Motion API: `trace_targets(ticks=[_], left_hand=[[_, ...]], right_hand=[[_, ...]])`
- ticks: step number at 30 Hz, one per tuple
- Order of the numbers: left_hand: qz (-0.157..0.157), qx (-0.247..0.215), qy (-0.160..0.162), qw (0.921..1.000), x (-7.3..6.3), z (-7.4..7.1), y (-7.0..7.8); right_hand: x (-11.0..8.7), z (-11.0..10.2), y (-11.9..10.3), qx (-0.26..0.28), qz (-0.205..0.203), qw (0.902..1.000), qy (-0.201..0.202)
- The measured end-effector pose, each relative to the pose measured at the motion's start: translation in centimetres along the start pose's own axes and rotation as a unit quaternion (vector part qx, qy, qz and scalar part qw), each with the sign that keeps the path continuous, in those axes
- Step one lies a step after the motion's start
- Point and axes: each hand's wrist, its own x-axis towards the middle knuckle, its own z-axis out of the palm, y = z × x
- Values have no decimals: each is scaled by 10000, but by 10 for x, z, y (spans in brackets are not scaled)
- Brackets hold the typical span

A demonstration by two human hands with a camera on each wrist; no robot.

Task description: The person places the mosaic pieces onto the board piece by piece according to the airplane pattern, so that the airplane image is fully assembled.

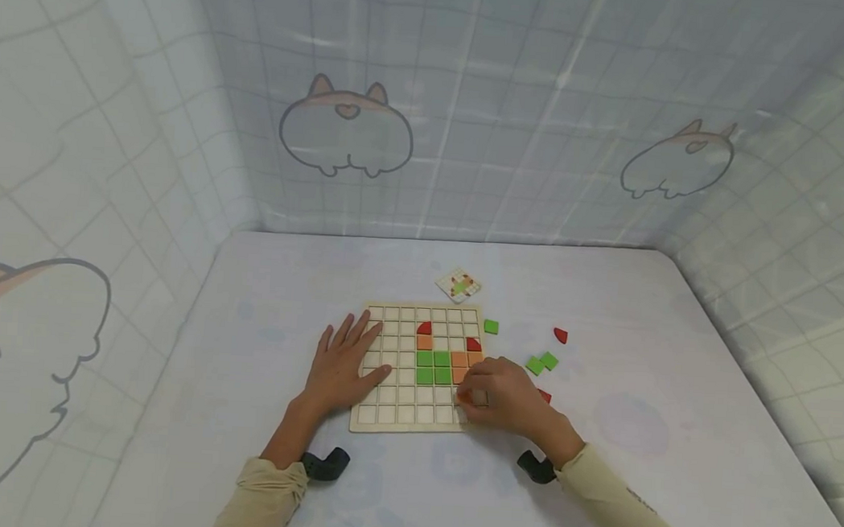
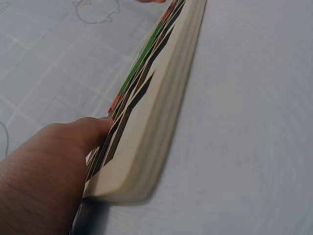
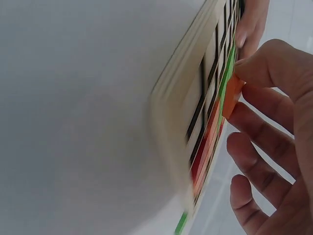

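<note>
A wooden grid board (image 1: 387, 414) lies on the table with several green, orange and red tiles in its squares. My left hand (image 1: 338, 373) rests on the board's left side, fingers spread; its thumb (image 2: 93, 133) lies over the grid in the left wrist view. My right hand (image 1: 504, 396) is above the board's lower right part. Between its thumb and fingers it pinches an orange tile (image 3: 234, 97), held tilted just over the grid. Green tiles (image 1: 433, 368) form a block mid-board, beside orange ones (image 1: 459, 368). A red quarter-round tile (image 1: 424, 328) sits higher up.
Beyond the board lies a small pattern card (image 1: 458, 285). To the right are loose green tiles (image 1: 535, 365), a red tile (image 1: 560, 336) and another red one partly behind the right hand. One green tile (image 1: 491, 326) lies by the board's upper right edge.
</note>
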Motion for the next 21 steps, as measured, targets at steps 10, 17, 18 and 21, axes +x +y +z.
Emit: trace_targets(ticks=[10, 17, 18, 21], left_hand=[[-63, 105, -120, 9999, 0, 2, -1], [41, 116, -6, 9999, 0, 3, -2], [53, 122, 3, 9999, 0, 3, -2], [74, 113, 31, 9999, -1, 3, -3]], right_hand=[[35, 20, -28, -271, -635, 9975, -163], [36, 27, -25, -746, -558, 9956, -58], [36, 27, -24, -778, -517, 9956, 10], [34, 28, -20, -799, -410, 9959, 120]])
